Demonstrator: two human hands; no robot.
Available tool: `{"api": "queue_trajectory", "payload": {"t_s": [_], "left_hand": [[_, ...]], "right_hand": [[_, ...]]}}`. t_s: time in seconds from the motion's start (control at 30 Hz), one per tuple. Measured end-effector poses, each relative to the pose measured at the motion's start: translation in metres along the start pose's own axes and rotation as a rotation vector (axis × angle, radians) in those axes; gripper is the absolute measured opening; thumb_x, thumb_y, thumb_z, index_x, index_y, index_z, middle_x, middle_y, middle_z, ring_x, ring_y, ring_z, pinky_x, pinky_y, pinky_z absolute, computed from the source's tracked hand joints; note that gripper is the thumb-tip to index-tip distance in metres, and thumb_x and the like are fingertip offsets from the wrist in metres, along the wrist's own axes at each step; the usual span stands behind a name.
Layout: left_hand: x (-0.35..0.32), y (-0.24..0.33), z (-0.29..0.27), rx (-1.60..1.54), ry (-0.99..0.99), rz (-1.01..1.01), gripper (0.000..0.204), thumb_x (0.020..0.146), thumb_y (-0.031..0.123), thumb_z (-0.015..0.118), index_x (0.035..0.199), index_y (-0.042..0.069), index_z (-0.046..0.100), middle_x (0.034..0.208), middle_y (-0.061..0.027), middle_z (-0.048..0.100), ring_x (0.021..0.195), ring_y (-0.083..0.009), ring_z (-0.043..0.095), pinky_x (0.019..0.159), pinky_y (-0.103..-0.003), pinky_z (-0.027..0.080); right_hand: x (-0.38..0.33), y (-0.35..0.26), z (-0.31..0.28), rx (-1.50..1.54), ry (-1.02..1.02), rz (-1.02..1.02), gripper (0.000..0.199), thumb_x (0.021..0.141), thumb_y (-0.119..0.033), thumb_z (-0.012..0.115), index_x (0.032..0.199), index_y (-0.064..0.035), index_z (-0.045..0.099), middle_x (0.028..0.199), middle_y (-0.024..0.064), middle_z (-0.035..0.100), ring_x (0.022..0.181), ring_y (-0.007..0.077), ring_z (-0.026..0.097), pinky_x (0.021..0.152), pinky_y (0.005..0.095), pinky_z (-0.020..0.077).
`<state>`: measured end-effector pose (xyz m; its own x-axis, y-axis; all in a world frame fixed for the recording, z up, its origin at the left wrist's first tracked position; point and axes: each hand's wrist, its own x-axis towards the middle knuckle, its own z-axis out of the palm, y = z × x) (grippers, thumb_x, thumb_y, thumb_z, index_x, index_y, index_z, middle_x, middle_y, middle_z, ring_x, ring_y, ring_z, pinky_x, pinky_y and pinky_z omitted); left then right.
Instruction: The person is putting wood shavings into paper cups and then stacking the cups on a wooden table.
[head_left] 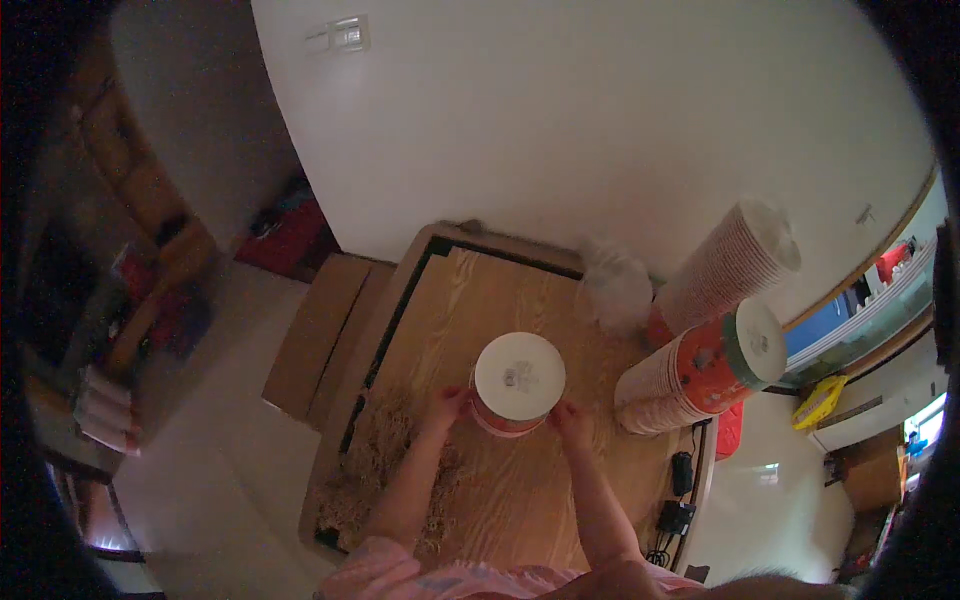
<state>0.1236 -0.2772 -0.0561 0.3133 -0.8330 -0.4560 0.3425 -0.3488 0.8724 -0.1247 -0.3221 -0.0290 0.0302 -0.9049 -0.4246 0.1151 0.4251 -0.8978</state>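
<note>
We hold the upturned paper bucket (520, 376) (white base uppermost) near the middle of the table (510, 490), left hand (447, 406) and right hand (572, 422) fingers gripping opposite sides. We should press evenly, clear of the shredded filler (382, 450) along the left edge.

A tub (519, 380) between left hand (447, 407) and right hand (572, 424), over the table (500, 290)
Shreds (375, 440) lie left, a cardboard box (320, 340) beyond that edge — tub stacks (650, 395) to the right, one behind the other, a plastic bag (613, 285) beside the farther; power adapters (677, 517) at near right — wall (580, 120) behind.
</note>
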Motion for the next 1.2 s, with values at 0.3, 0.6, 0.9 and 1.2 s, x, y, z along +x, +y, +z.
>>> {"api": "queue_trajectory", "payload": {"t_s": [0.3, 0.6, 0.9, 1.2], "left_hand": [[-0.011, 0.025, 0.017, 0.19, 0.171, 0.086, 0.02, 0.078, 0.021, 0.059, 0.087, 0.004, 0.059, 0.074, -0.0032, 0.059, 0.065, -0.0115, 0.055, 0.057, -0.024, 0.044], [-0.046, 0.065, 0.036, 0.213, 0.137, 0.06, 0.019, 0.076, 0.021, 0.059, 0.083, 0.003, 0.058, 0.069, -0.003, 0.057, 0.059, -0.0093, 0.052, 0.051, -0.024, 0.041], [-0.028, 0.058, 0.026, 0.269, 0.179, 0.178, 0.02, 0.077, 0.021, 0.059, 0.084, 0.003, 0.06, 0.075, -0.0053, 0.06, 0.069, -0.0134, 0.054, 0.062, -0.027, 0.043], [-0.088, 0.119, 0.046, -0.015, -0.027, 0.411, 0.016, 0.077, 0.016, 0.06, 0.086, 0.003, 0.06, 0.078, -0.004, 0.059, 0.072, -0.0121, 0.054, 0.066, -0.025, 0.043]], "right_hand": [[-0.009, -0.024, -0.012, -0.165, -0.005, -0.097, 0.02, 0.08, -0.022, 0.056, 0.084, -0.0028, 0.058, 0.07, -0.0003, 0.054, 0.058, 0.0073, 0.045, 0.051, 0.0212, 0.0359], [-0.005, -0.026, -0.023, -0.27, 0.022, -0.106, 0.019, 0.079, -0.025, 0.056, 0.076, -0.0066, 0.059, 0.06, -0.0015, 0.049, 0.052, 0.0073, 0.041, 0.046, 0.0219, 0.0318], [-0.037, -0.079, -0.004, -0.228, 0.007, -0.101, 0.019, 0.079, -0.025, 0.054, 0.07, -0.0082, 0.055, 0.06, -0.0036, 0.044, 0.053, 0.0074, 0.038, 0.048, 0.0225, 0.031], [-0.09, -0.138, -0.011, 0.022, -0.114, -0.223, 0.023, 0.083, -0.025, 0.053, 0.089, -0.0031, 0.058, 0.078, 0.002, 0.056, 0.068, 0.0098, 0.048, 0.062, 0.0238, 0.04]]}}
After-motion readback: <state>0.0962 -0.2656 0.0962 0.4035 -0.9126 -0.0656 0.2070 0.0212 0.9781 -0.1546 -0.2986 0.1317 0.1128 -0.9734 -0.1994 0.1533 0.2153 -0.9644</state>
